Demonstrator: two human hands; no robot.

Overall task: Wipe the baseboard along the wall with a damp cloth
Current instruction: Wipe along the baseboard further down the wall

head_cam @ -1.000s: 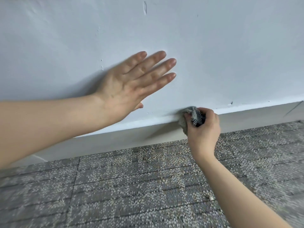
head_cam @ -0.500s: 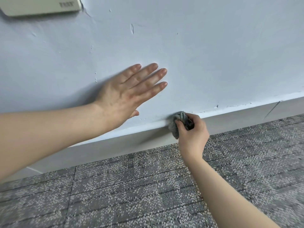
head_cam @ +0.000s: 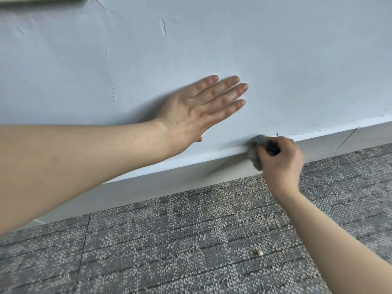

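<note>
1 pale wall, 1 grey carpet floor, 1 baseboard btwn them. 2 hands: left hand flat on wall, fingers straight & together; right hand, grip curled round 1 grey cloth, pressed to baseboard's top edge, right of centre. 1 crumb on carpet, nearer.

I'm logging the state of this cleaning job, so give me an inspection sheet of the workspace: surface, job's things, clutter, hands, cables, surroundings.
Surface: grey patterned carpet meets a pale baseboard under a painted wall with chips and scuffs.
Job's things: grey cloth, bunched and pressed on the baseboard's top edge.
Clutter: one small pale crumb on the carpet.
Hands: left hand flat on the wall, fingers straight; right hand grips the cloth.
Cables: nothing seen.
Surroundings: edge of a pale wall plate at top left; a seam in the baseboard further right.
</note>
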